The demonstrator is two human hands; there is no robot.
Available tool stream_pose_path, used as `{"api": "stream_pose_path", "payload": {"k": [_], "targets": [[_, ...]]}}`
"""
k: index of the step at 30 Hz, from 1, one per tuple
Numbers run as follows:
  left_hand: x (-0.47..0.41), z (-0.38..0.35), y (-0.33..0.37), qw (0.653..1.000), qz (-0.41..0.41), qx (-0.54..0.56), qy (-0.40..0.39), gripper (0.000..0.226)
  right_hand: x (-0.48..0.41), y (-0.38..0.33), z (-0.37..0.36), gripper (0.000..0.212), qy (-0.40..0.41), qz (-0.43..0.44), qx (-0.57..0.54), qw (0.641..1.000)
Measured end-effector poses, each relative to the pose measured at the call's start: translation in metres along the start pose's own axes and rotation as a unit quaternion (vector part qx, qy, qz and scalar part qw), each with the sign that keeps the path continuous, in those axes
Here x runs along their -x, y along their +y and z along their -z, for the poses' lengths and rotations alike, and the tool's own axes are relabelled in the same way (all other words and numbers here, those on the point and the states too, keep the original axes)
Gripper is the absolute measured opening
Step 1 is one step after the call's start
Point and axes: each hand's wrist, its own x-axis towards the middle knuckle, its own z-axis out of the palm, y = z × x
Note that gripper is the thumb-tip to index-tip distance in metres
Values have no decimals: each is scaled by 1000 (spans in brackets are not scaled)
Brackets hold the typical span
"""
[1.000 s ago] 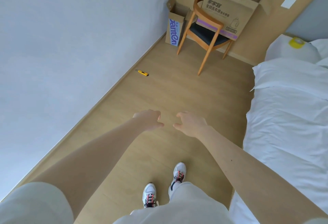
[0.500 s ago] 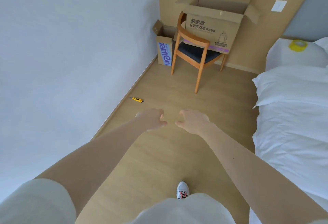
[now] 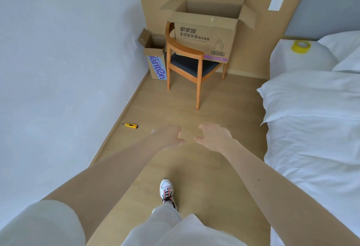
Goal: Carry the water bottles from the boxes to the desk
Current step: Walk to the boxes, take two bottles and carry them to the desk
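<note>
A yellow knife (image 3: 131, 125) lies by the left wall, and a small open box (image 3: 155, 58) stands in the corner. The left hand (image 3: 170, 135) is loosely curled and empty. The large open box (image 3: 206, 37) sits on the chair (image 3: 187, 64) — contents hidden. The right hand (image 3: 214, 136) is likewise curled and empty, near the bed (image 3: 311, 129).

Single head-worn view, pitched forward and down.

The wide lens looks from standing height along the floor (image 3: 148, 99) toward the far corner, where the large box (image 3: 202, 37) and the chair (image 3: 191, 66) stand well off; the person's left hand (image 3: 169, 135) and right hand (image 3: 214, 136) are near, mid-frame, the bed (image 3: 311, 129) along the right edge.
</note>
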Motion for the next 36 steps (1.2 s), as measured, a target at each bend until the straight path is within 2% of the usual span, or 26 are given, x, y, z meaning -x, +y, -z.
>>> {"api": "stream_pose_path", "payload": {"k": [9,14,21,29,36], "targets": [[-120,57,11,997,-68,-21,-14,45,-89,39,42,44,-2,-66,-5,998],[-194,114,-14,995,-93,-21,4,39,-165,39,87,46,5,-81,-8,997],[-269,181,-46,993,-111,-26,-17,40,-250,32,139,47,6,-93,-2,996],[-335,220,-63,994,-111,-10,-22,42,-324,40,180,46,-2,-88,-10,996],[-400,259,-84,999,-46,-9,-24,45,-414,58,213,45,0,-27,-22,999]]}}
